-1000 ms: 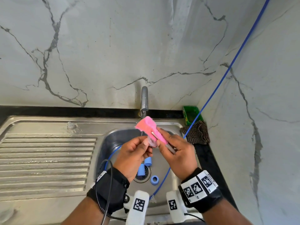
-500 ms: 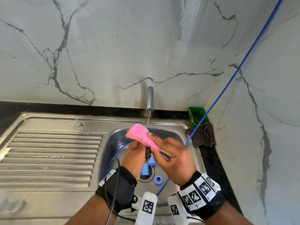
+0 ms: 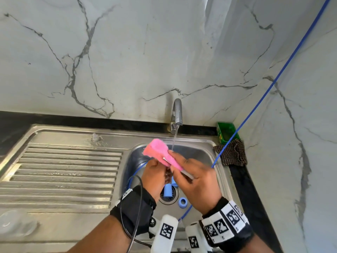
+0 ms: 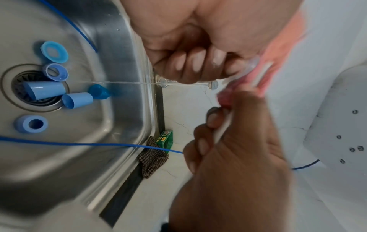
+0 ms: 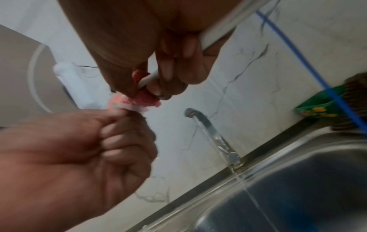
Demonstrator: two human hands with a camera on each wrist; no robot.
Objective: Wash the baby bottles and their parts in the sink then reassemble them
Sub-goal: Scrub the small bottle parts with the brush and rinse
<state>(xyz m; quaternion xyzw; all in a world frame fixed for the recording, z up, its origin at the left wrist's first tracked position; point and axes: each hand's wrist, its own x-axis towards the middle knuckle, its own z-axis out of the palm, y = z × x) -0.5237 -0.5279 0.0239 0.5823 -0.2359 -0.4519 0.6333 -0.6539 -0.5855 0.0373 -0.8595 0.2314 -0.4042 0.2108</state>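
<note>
Gripped pink sponge brush (image 3: 160, 154) in right hand (image 3: 197, 181), pinched clear teat (image 4: 251, 66) in left hand (image 3: 155, 177); risked wet teat slipping toward drain (image 4: 31, 87).

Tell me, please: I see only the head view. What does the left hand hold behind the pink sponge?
Observer: A small clear part. In the right wrist view the left hand grips it and the sponge is pushed into it.
Operator: How many pieces lie below? I count three.
Observer: Six blue parts lie in the sink, by the left wrist view. One tube lies across the drain.
Operator: Where does the other hand grip?
Observer: The right hand curls round the white handle, with its fingertips near the sponge.
</note>
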